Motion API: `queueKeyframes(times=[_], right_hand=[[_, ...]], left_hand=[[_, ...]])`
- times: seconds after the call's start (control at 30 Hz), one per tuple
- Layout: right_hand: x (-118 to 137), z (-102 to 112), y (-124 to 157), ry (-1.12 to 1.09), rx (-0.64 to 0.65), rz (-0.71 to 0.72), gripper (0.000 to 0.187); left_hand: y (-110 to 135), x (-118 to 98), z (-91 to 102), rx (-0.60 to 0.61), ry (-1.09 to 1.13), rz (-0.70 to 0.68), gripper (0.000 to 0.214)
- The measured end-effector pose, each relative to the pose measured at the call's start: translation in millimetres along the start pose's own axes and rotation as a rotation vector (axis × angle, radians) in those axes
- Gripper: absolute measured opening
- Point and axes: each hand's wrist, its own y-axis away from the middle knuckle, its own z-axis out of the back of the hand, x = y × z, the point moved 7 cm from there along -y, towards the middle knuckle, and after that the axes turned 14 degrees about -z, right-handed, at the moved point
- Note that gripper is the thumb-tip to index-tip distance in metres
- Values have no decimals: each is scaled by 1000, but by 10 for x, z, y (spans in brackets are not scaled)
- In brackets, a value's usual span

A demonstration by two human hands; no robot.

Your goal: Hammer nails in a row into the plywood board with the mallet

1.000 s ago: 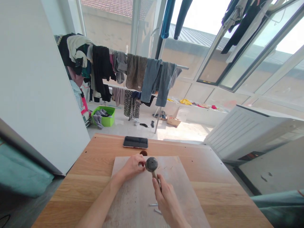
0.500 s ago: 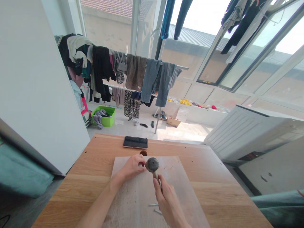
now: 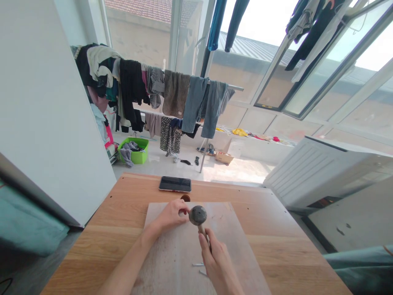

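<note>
A hammer (image 3: 198, 215) over the far part of a board (image 3: 172, 262), one hand on its handle and the other beside its head.
The right hand (image 3: 216, 252) is wrapped around the handle; the left hand (image 3: 173, 215) has its fingers drawn in near the board's far edge, but the hammer's head covers the fingertips, so I cannot tell what they hold. Thin nails (image 3: 221, 216) show toward the board's far right corner, and metal rods (image 3: 198, 264) lie beside the right hand, partly hidden by it. Just past the board's far edge sits a round brown cup (image 3: 185, 198); a phone (image 3: 175, 184) lies by the table's (image 3: 291, 254) far edge.
</note>
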Motion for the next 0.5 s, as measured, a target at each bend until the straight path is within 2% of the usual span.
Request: queueKeyframes(times=[0.13,0.2,0.3,0.37,0.5], right_hand=[[-303,70,54,-55,-16,-115,65],[-479,150,86,-63,-29,-155,69],[-703,284,123,-46,-44,-190,71],[-816,351,133,-50,-53,-214,70],[-930,381,111,-63,-45,-221,69]], left_hand=[[35,0,44,23,54,58,33],[39,-79,103,21,18,52,30],[34,-328,137,73,-49,20,18],[44,-551,39,193,-51,-13,14],[150,-942,-374,490,-171,-114,15]])
